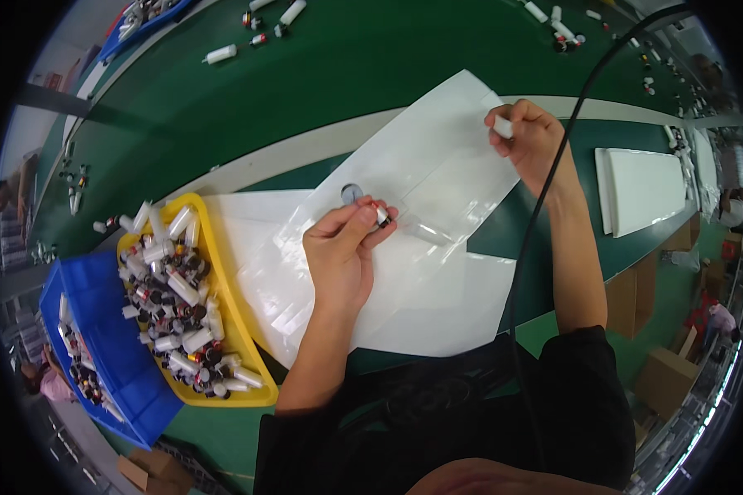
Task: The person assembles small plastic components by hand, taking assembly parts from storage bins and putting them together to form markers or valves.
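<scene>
My left hand [338, 252] is closed, its thumb and fingers pinching a small pump-like part [380, 213] with red, white and black sections. Beside those fingertips shows a round greyish disc [352, 194]; whether it joins the held part I cannot tell. Up and to the right, my right hand [538, 148] grips a short white plastic cylinder [503, 127] between thumb and fingers. Both hands are over glossy white plastic sheets [437, 157] spread across the green worktable.
Left of my left arm stands a yellow bin [243, 351] heaped with similar white, black and red parts, against a blue bin [111, 318]. A green conveyor belt [322, 91] carries scattered parts. A folded white stack [645, 191] lies right; a black cable [545, 194] crosses the view.
</scene>
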Motion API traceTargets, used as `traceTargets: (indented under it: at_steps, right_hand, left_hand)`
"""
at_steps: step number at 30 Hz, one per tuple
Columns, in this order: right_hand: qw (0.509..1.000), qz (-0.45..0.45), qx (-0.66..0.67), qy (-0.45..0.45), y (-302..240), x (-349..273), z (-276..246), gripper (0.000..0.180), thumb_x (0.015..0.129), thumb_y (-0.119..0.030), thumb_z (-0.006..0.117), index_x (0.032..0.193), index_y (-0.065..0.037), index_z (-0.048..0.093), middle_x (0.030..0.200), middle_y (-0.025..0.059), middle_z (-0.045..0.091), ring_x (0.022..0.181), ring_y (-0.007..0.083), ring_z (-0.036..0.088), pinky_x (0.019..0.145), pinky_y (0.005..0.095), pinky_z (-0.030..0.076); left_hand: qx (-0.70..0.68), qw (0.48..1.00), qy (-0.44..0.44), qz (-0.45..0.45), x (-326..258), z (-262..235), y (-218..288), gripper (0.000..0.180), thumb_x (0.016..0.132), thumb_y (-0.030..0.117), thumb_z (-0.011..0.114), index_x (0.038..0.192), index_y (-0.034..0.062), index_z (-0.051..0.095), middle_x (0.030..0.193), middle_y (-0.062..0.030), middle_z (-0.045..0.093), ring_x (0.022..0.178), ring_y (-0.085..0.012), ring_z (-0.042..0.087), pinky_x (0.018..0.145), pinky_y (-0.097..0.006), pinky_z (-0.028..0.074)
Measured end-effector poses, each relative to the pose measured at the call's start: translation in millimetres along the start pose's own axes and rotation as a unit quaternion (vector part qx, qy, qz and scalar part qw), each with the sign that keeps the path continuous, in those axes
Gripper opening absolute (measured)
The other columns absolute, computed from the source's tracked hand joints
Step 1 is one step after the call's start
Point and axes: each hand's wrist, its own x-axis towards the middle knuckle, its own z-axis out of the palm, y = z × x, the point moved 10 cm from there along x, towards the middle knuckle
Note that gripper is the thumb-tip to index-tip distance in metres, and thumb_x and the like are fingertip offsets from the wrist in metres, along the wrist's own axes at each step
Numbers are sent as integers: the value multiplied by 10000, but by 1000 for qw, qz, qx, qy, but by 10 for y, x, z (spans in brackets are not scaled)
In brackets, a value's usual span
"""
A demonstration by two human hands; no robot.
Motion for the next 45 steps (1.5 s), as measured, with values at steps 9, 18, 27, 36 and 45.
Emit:
traceTargets:
  at_steps: [9,18,27,36,45]
  right_hand:
    - [915,-73,-348,-192,62,-472,1375,417,740,-7,723,1129,-31,575,786,37,651,701,124,620,632,243,484]
    - [874,-119,-445,-153,1,-510,1572,418,758,-70,735,1137,-64,561,763,70,652,668,193,634,593,273,497]
    - [972,28,-222,-78,202,-458,1344,401,715,47,755,1063,12,558,780,50,637,751,116,628,673,221,495]
    - [947,-6,-131,-294,360,-528,1451,450,498,-168,902,811,-31,610,881,49,582,722,145,555,595,268,435]
    - [937,-135,-216,-240,553,-633,1408,706,614,-304,856,1211,-72,559,989,60,568,766,150,498,641,279,395]
  left_hand:
    - [-14,999,-7,50,13,25,114,93,824,-57,645,915,-56,661,933,-166,668,865,-274,675,772,-345,576]
    - [-28,997,-62,45,-32,76,85,113,827,-17,656,939,-23,673,980,-150,672,923,-234,659,795,-344,576]
    - [60,987,-118,92,-74,127,248,329,735,-133,670,1056,-67,645,992,-187,664,895,-242,668,805,-360,571]
    - [233,945,-228,20,-437,629,511,251,671,-126,743,907,-44,714,861,-144,700,800,-171,670,722,-265,547]
    - [683,715,-78,124,-123,805,1840,160,775,-40,670,918,10,723,900,-68,716,820,-99,658,745,-253,524]
